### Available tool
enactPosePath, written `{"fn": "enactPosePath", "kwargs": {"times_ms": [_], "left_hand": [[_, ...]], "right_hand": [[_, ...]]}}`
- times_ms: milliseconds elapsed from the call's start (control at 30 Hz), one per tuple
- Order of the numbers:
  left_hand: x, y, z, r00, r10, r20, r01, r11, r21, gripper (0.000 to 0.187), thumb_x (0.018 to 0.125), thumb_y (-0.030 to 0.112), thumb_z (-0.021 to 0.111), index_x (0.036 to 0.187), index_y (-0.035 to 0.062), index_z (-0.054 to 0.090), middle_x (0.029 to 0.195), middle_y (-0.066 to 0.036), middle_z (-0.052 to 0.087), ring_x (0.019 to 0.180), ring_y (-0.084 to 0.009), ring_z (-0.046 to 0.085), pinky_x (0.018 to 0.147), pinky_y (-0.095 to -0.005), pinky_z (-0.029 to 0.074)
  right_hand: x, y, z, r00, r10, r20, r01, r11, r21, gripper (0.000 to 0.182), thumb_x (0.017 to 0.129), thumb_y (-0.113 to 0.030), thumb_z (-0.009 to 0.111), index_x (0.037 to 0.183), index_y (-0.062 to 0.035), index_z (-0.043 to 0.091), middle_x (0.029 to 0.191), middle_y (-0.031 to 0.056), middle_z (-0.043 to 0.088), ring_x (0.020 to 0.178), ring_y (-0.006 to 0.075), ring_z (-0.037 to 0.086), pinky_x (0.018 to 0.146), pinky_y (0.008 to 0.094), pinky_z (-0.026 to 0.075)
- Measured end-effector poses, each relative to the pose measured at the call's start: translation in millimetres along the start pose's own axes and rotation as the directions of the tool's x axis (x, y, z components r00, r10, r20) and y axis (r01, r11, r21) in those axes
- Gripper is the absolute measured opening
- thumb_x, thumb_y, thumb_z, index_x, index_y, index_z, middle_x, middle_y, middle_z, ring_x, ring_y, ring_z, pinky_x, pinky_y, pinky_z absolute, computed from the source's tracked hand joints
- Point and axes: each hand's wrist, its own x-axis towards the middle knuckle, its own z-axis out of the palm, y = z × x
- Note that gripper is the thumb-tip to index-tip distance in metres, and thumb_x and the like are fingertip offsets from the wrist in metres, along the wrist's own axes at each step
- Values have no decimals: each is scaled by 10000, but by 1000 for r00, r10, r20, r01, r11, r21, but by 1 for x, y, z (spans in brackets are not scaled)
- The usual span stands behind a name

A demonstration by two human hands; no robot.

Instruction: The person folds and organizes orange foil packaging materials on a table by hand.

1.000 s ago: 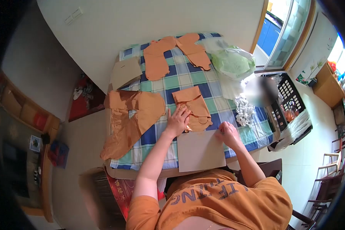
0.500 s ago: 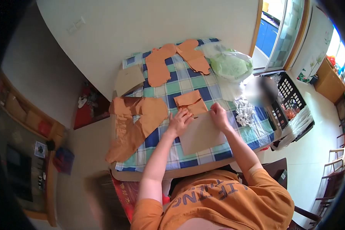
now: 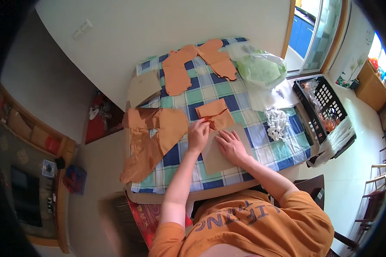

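Note:
An orange folded piece (image 3: 221,112) lies near the middle of the checked cloth, its near edge reaching the grey-brown board (image 3: 223,156). My left hand (image 3: 199,133) has its fingertips pinched at the near left corner of this piece, on a darker orange flap. With fingers spread, my right hand (image 3: 231,146) lies flat on the board, just below the piece. A large orange sheet (image 3: 165,137) with an irregular outline lies left of my left hand.
Orange cut shapes (image 3: 176,75) lie at the table's far side. Another board (image 3: 144,88) is at the far left. A green-white plastic bag (image 3: 263,70), white bundled strips (image 3: 277,124) and a black basket (image 3: 326,100) are on the right.
My right hand has moved from the board's far right corner to its upper middle and opened flat. My left hand has gone from lying spread to pinching at the orange piece's corner.

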Motion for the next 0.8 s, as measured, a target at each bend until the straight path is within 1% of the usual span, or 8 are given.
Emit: {"fn": "enactPosePath", "kwargs": {"times_ms": [67, 167, 200, 400, 500, 600, 700, 800], "left_hand": [[4, -14, 7, 977, -129, -169, 117, 990, -78, 260, 824, 100, 655, 1077, 41, 639, 988, -131, 658, 897, -290, 635, 794, -361, 499], [12, -19, 5, 870, -493, 17, 490, 858, -156, 293, 803, 148, 685, 1058, 16, 628, 910, -119, 673, 879, -305, 643, 786, -395, 506], [15, -22, 6, 894, -448, -24, 443, 890, -106, 357, 758, 180, 730, 1054, 10, 625, 811, -114, 683, 785, -296, 657, 736, -403, 518], [40, -28, 8, 713, -631, 305, 677, 733, -68, 313, 700, 201, 789, 902, -6, 670, 829, -121, 706, 778, -241, 674, 711, -362, 516], [50, -28, 4, 584, -624, 519, 787, 592, -174, 316, 739, 217, 801, 930, 3, 669, 684, -38, 640, 500, -123, 522, 457, -294, 408], [43, -55, 36, 750, -515, 416, 661, 611, -436, 245, 753, 212, 797, 860, 34, 669, 583, 15, 555, 410, -78, 410, 372, -259, 281], [53, -12, -2, 550, -567, 614, 826, 480, -297, 202, 764, 205, 791, 843, 58, 677, 536, 50, 489, 375, -49, 335, 358, -243, 208], [55, -14, 0, 523, -584, 620, 844, 455, -283, 158, 768, 144, 768, 881, 54, 705, 574, 42, 547, 380, -42, 339, 354, -246, 207]], "right_hand": [[1, 0, -1, 1000, 13, 5, -13, 1000, 14, 329, 878, -188, 568, 1196, -105, 578, 1299, 117, 530, 1265, 288, 453, 1068, 515, 322], [-1, -4, -4, 999, 30, 17, -31, 999, 28, 321, 881, -191, 566, 1190, -105, 581, 1302, 117, 529, 1267, 287, 452, 1072, 514, 319], [0, -4, -4, 999, 31, 16, -31, 999, 28, 319, 881, -191, 566, 1188, -105, 581, 1304, 117, 528, 1268, 287, 451, 1073, 514, 317], [-1, 3, 3, 999, 28, 20, -29, 999, 29, 348, 889, -188, 548, 1227, -103, 556, 1322, 116, 517, 1283, 290, 434, 1083, 516, 301], [-2, 3, 2, 998, 39, 49, -41, 998, 39, 362, 894, -193, 533, 1244, -99, 545, 1327, 121, 512, 1297, 292, 418, 1093, 516, 282], [-4, 5, 5, 997, 33, 66, -36, 999, 39, 362, 897, -200, 519, 1243, -95, 541, 1336, 130, 504, 1306, 295, 406, 1099, 515, 268], [-2, 1, -3, 998, 46, 52, -49, 998, 41, 346, 900, -206, 534, 1229, -99, 560, 1336, 125, 512, 1300, 289, 423, 1096, 507, 286], [-3, 2, 1, 999, 48, 19, -49, 997, 53, 345, 900, -204, 533, 1227, -100, 558, 1334, 126, 512, 1293, 288, 430, 1094, 507, 289]]}}
